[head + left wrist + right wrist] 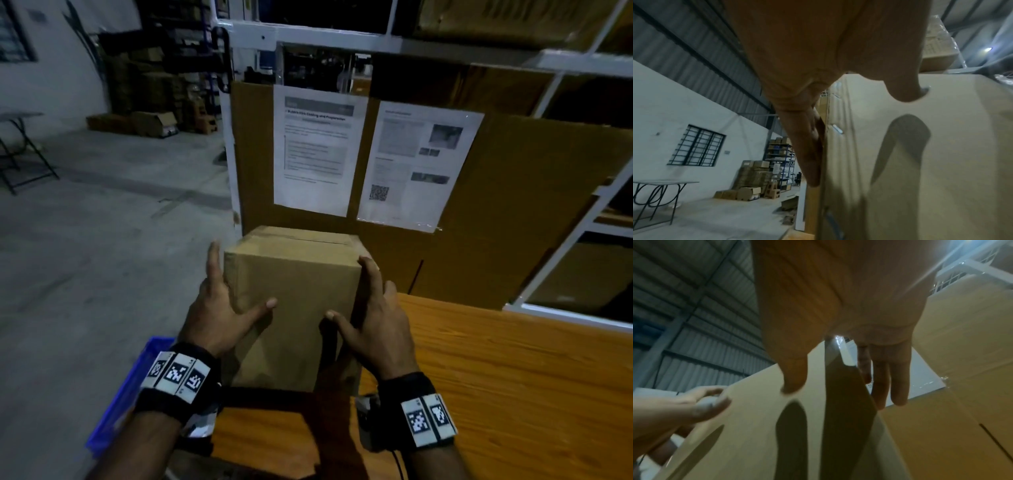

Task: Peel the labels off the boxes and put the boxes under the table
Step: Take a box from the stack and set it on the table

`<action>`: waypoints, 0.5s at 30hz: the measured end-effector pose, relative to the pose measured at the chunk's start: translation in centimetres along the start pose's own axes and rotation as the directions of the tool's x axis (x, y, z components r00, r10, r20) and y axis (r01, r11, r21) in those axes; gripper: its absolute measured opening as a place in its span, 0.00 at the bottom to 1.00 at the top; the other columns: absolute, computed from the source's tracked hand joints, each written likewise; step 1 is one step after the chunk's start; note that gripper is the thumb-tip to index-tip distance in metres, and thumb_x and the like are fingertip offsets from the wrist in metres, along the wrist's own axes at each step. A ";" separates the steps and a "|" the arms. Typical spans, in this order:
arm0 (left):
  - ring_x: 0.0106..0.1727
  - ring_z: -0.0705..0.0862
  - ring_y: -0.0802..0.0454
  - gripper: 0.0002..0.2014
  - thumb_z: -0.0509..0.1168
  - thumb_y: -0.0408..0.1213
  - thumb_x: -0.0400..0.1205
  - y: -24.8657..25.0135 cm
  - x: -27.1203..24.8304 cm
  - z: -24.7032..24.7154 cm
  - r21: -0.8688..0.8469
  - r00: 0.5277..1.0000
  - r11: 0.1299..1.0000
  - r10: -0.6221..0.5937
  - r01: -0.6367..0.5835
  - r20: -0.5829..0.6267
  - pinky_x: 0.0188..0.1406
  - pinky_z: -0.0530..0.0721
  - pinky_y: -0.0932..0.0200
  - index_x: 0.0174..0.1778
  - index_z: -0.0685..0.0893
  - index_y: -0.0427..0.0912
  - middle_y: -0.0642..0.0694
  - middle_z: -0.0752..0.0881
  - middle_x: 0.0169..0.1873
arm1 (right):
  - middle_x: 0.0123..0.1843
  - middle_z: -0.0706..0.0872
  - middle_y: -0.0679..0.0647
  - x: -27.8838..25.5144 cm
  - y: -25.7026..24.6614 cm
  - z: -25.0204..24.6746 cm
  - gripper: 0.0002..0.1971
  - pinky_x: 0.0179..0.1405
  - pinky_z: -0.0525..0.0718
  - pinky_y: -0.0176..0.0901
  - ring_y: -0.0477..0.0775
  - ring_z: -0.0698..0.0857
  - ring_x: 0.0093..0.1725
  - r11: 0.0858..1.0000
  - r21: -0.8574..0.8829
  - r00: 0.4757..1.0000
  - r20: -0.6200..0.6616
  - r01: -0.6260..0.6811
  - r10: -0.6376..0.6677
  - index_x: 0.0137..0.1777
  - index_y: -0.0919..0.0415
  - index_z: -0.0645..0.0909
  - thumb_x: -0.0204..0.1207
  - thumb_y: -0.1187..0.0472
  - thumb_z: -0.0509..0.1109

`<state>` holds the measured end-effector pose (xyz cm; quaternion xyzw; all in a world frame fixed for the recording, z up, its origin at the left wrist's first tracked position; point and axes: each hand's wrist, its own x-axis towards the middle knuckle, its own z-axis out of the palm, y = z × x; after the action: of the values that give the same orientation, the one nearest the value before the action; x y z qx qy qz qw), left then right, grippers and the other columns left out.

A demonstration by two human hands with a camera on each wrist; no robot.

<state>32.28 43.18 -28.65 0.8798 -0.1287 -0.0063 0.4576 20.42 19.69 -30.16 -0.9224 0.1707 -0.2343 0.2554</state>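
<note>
A plain brown cardboard box point(294, 308) stands tall at the left end of the wooden table point(496, 377); whether it rests on the table or is lifted I cannot tell. My left hand point(219, 308) presses its left side with straight fingers, thumb on the near face. My right hand point(373, 325) presses the right side the same way. In the left wrist view, my left hand point(807, 65) lies flat along the box point(920, 162). The right wrist view has my right hand point(849, 305) on the box point(756, 434). No label shows on the faces in view.
A cardboard panel with two printed sheets point(315, 150) stands right behind the box, set in a white frame. A blue crate point(116, 404) sits on the floor left of the table. Open concrete floor spreads left, with stacked cartons point(154, 120) and a folding table point(20, 144) beyond.
</note>
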 end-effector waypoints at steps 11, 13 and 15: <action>0.54 0.84 0.46 0.27 0.62 0.66 0.83 -1.4 1.0 0.9 0.049 0.995 0.997 -0.052 0.057 -0.088 0.47 0.82 0.50 0.71 0.71 0.52 0.42 0.85 0.62 | 0.63 0.76 0.53 1.0 -0.1 1.8 0.37 0.48 0.83 0.41 0.48 0.78 0.55 0.982 0.007 0.975 -0.111 -0.191 0.190 0.70 0.53 0.73 0.76 0.23 0.66; 0.63 0.83 0.42 0.33 0.61 0.68 0.84 -2.1 1.7 0.7 0.108 0.998 0.994 -0.026 0.031 -0.052 0.57 0.82 0.47 0.82 0.66 0.57 0.43 0.82 0.69 | 0.70 0.75 0.57 1.3 0.3 1.5 0.48 0.53 0.81 0.44 0.55 0.79 0.63 0.974 -0.007 0.970 -0.097 -0.224 0.223 0.83 0.54 0.64 0.73 0.22 0.69; 0.69 0.82 0.42 0.39 0.60 0.75 0.80 -2.6 2.4 0.1 0.137 0.997 0.990 0.011 -0.021 0.072 0.66 0.82 0.44 0.86 0.61 0.65 0.47 0.80 0.73 | 0.74 0.72 0.59 1.9 0.7 0.8 0.57 0.61 0.81 0.51 0.61 0.78 0.70 0.965 0.017 0.965 0.003 -0.263 0.263 0.92 0.46 0.50 0.71 0.22 0.71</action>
<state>35.19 43.92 -30.54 0.9075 -0.1519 -0.0249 0.3908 22.27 18.64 -30.46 -0.8895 0.2893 -0.1994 0.2921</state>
